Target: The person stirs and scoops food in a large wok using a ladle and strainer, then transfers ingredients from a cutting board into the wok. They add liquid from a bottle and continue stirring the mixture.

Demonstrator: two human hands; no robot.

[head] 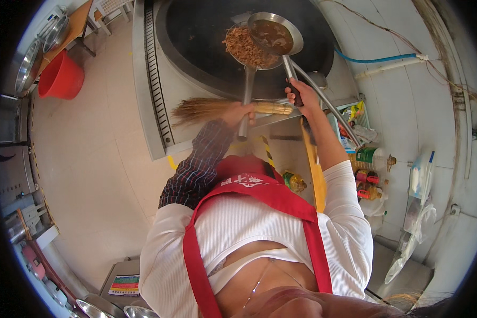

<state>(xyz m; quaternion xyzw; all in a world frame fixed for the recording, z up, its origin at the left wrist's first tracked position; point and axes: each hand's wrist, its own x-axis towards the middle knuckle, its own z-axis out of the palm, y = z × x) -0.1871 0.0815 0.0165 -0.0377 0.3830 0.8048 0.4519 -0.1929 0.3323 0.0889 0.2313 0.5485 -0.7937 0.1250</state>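
My left hand [239,114], below a plaid sleeve cover, grips the metal handle [248,85] of a strainer or ladle. Its round head holds a heap of brown shredded food [248,47]. In my right hand [304,95] is the dark grip of a metal ladle [298,37], whose bowl contains brown liquid [274,35] with pieces in it. The ladle bowl overlaps the right side of the heaped food. Both utensils are over a large dark wok [206,59] set into a steel stove. A straw brush [202,109] lies across the stove's front, passing beneath my left hand.
A steel pipe [330,103] slants past my right forearm. Oil bottles [371,157] and packets in a basket [357,115] stand along the right wall. A blue hose [375,59] runs beside the wok. At left are a red bucket [62,77] and metal bowls [57,33].
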